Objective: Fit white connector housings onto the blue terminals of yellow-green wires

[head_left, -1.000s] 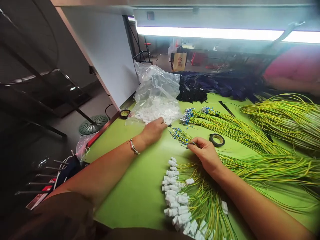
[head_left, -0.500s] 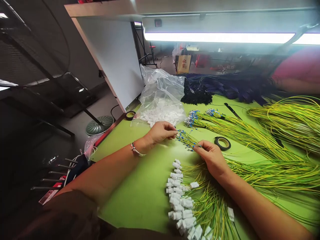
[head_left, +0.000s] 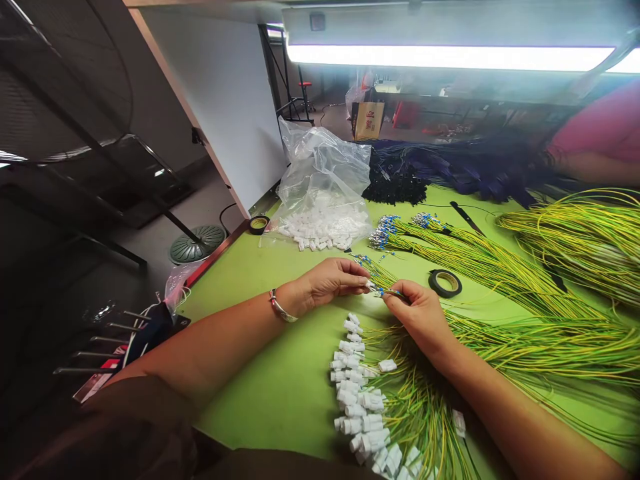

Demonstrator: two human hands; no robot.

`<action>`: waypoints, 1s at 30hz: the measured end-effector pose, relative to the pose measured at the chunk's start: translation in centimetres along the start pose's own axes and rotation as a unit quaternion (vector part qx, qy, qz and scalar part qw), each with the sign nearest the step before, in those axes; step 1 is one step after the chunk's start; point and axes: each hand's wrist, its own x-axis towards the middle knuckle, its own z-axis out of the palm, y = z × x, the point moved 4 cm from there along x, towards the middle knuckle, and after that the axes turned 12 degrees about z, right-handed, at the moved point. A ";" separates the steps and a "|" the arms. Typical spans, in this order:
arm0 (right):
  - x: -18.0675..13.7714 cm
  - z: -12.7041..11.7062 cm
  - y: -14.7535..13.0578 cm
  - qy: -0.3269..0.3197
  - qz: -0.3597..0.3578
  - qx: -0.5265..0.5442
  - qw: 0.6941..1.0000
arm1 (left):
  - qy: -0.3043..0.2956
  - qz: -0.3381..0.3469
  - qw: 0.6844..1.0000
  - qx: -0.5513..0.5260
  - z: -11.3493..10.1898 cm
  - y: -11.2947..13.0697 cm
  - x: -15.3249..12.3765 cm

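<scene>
My left hand (head_left: 336, 281) pinches a small white connector (head_left: 369, 285), mostly hidden by the fingertips. Close against it, my right hand (head_left: 417, 313) is closed on a yellow-green wire, its blue-and-silver terminal (head_left: 381, 292) sticking out past the fingers toward the connector. How far the terminal reaches into the connector cannot be made out. Behind the hands lies a loose bunch of wires with blue terminal ends (head_left: 373, 265). Nearer me, a row of white connectors (head_left: 367, 421) fitted on yellow-green wires rests on the green table (head_left: 270, 407).
A clear plastic bag (head_left: 325, 167) spills white connectors at the back. Wire bundles (head_left: 485, 260) spread to the right, beside a roll of black tape (head_left: 445, 284). Another tape roll (head_left: 259, 225) sits at the left edge. A person's pink sleeve (head_left: 597, 130) shows at far right.
My left hand has moved right and slightly down, bringing a white connector up to the wire end. My right hand stays nearly in place, now with a single terminal showing at its fingertips.
</scene>
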 end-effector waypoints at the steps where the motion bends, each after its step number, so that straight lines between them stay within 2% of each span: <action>1: 0.0 -0.1 0.0 0.006 -0.004 -0.004 1.000 | -0.001 -0.002 1.000 0.003 0.0 0.0 0.0; 8: 0.0 0.3 0.1 0.012 -0.024 -0.042 0.999 | -0.017 0.009 0.999 0.039 0.5 -0.4 -0.3; 14: 0.1 0.8 0.4 0.015 -0.066 -0.070 0.995 | 0.025 0.046 0.997 0.052 1.1 -0.8 -0.6; 17: 0.0 1.0 0.4 -0.006 -0.077 -0.082 0.994 | 0.021 0.045 0.996 0.071 1.2 -0.7 -0.6; 22: 0.2 0.8 0.0 -0.051 -0.029 -0.051 0.997 | -0.008 0.044 0.993 0.106 1.1 -0.4 -0.6; 25: 0.2 0.6 -0.1 -0.071 -0.001 -0.036 0.997 | -0.009 0.032 0.996 0.088 0.9 -0.6 -0.5; 30: 0.3 0.7 0.3 -0.063 0.002 -0.048 0.997 | 0.000 0.024 0.998 0.059 0.9 -1.2 -0.4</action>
